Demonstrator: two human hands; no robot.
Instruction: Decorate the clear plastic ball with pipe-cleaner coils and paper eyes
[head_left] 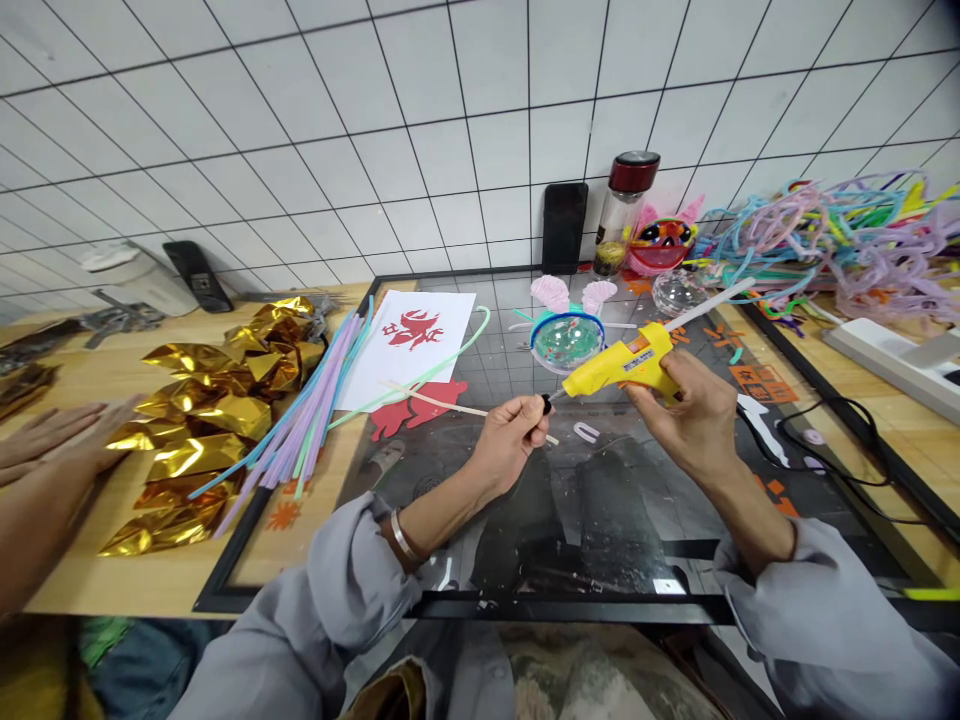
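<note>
My right hand [694, 405] grips a yellow hot glue gun [619, 362] with a pale glue stick [716, 303] in its back. The gun's nozzle points left, at a small black piece [547, 404] pinched in the fingertips of my left hand [514, 435]. Nozzle and black piece are close together; whether they touch I cannot tell. A beige pipe cleaner [465, 409] runs left from behind my left hand; whether it is held is hidden. Just beyond the gun lies a clear round dome [568, 342] with a blue rim and pink fuzzy ears [551, 292]. A small bent lilac pipe cleaner [586, 433] lies below the gun.
Lilac and blue pipe cleaners [311, 395], gold foil [206, 420], white paper [409, 340] and red cutouts [416, 405] lie to the left. A bottle [616, 215] and phone [564, 228] stand behind. A black cord [847, 480] is at right. Another person's hand [67, 440] rests far left.
</note>
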